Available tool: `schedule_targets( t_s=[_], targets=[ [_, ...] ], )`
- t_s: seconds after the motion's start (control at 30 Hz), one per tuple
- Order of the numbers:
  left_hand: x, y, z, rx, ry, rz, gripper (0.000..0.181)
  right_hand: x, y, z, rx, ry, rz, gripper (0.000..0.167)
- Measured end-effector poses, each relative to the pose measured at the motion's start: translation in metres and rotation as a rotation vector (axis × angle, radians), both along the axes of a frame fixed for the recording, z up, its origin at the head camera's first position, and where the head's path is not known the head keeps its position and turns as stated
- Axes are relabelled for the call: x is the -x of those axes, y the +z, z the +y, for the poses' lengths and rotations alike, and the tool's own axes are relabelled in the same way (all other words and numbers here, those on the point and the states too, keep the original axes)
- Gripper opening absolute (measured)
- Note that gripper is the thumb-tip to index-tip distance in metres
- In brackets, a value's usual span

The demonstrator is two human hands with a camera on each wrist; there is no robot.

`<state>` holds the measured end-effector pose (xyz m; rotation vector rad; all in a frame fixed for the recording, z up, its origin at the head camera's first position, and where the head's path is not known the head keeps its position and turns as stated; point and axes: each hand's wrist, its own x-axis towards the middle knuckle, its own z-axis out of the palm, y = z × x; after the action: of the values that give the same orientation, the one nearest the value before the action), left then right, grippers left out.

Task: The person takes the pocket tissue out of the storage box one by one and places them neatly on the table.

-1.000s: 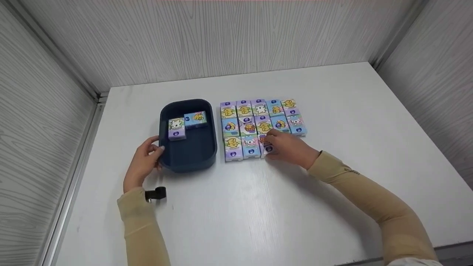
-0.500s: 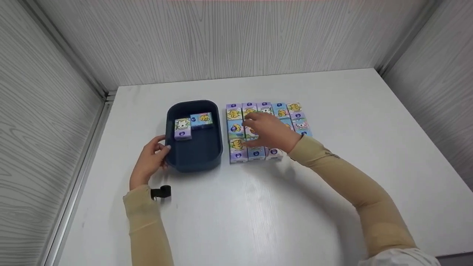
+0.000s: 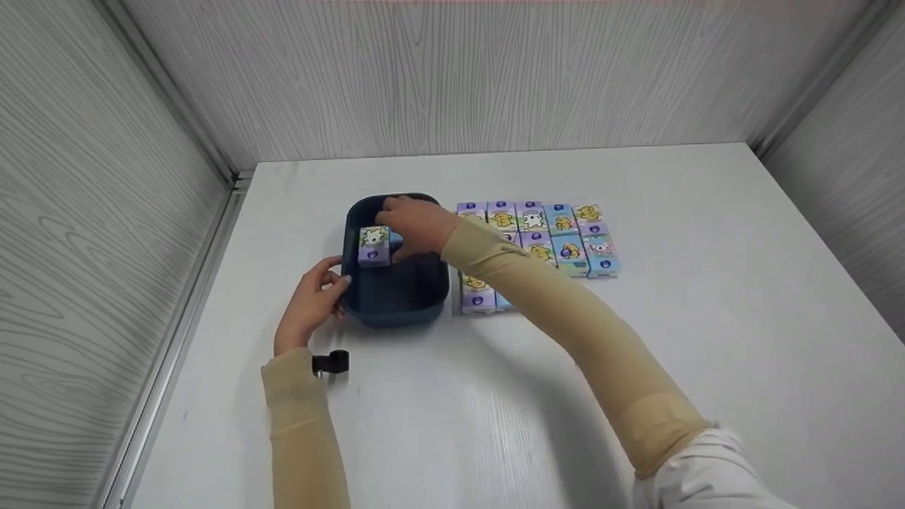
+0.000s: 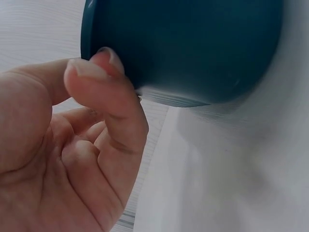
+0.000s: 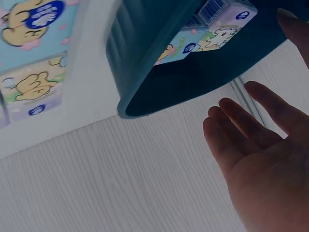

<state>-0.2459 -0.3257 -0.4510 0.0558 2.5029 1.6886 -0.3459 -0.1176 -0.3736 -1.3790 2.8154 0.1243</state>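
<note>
A dark blue rectangular bin (image 3: 396,311) stands on the white table. My left hand (image 3: 311,304) pinches its left rim, thumb at the edge and fingers against the outer wall; the wrist view shows this hand (image 4: 91,130) close up. Inside the bin lie a purple-and-white tissue pack (image 3: 374,246) and a blue tissue pack (image 5: 179,47). My right hand (image 3: 421,225) is over the bin, partly covering the blue pack. In the right wrist view that hand (image 5: 265,145) has its fingers apart and nothing between them.
To the right of the bin, several cartoon-printed tissue packs (image 3: 570,254) lie in close rows, some hidden behind the right forearm. Pale wood-grain walls (image 3: 495,78) enclose the table (image 3: 424,410) at the back and sides.
My right hand has left the front row of packs and moved left, across the rows and over the bin. The left hand has stayed at the bin's rim. The head view has shifted slightly.
</note>
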Motion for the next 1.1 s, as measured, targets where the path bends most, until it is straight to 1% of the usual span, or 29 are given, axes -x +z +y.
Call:
schedule_targets(
  t_s=[0.03, 0.13, 0.27, 0.37, 0.5, 0.53, 0.6, 0.7, 0.77, 0.87, 1.0, 1.1],
  targets=[
    [0.000, 0.000, 0.000, 0.001, -0.001, 0.009, 0.047, 0.002, -0.002, -0.008, -0.014, -0.010, 0.002, 0.064],
    [0.001, 0.000, 0.001, 0.002, -0.004, 0.025, 0.046, 0.004, -0.012, -0.031, -0.051, -0.024, -0.029, 0.061],
    [0.000, -0.003, 0.001, -0.006, -0.019, 0.023, 0.047, 0.004, -0.027, -0.049, -0.131, -0.041, -0.054, 0.057],
    [0.001, -0.003, 0.000, -0.008, -0.012, 0.021, 0.046, 0.005, -0.036, -0.055, -0.164, -0.065, -0.032, 0.058],
    [0.001, -0.003, 0.000, -0.010, -0.001, 0.027, 0.043, 0.003, -0.040, -0.055, -0.181, -0.078, 0.024, 0.052],
    [0.001, -0.003, 0.000, -0.011, -0.002, 0.029, 0.043, 0.002, -0.040, -0.055, -0.192, -0.077, 0.030, 0.052],
    [0.001, -0.003, 0.001, -0.011, -0.009, 0.035, 0.044, -0.001, -0.039, -0.054, -0.203, -0.078, 0.012, 0.053],
    [0.001, -0.003, 0.002, -0.015, -0.015, 0.032, 0.044, -0.006, -0.036, -0.051, -0.202, -0.095, -0.056, 0.059],
    [0.000, -0.001, 0.002, -0.012, -0.017, 0.026, 0.045, -0.009, -0.034, -0.050, -0.191, -0.102, -0.086, 0.061],
    [-0.001, 0.003, 0.002, -0.020, -0.017, 0.004, 0.046, -0.011, -0.028, -0.047, -0.183, -0.079, -0.077, 0.062],
    [-0.004, 0.013, 0.003, -0.019, -0.021, -0.020, 0.046, -0.010, -0.016, -0.037, -0.135, -0.033, -0.068, 0.064],
    [-0.004, 0.015, 0.003, -0.009, -0.024, -0.027, 0.046, -0.011, -0.002, -0.021, -0.071, -0.023, -0.088, 0.066]
  ],
)
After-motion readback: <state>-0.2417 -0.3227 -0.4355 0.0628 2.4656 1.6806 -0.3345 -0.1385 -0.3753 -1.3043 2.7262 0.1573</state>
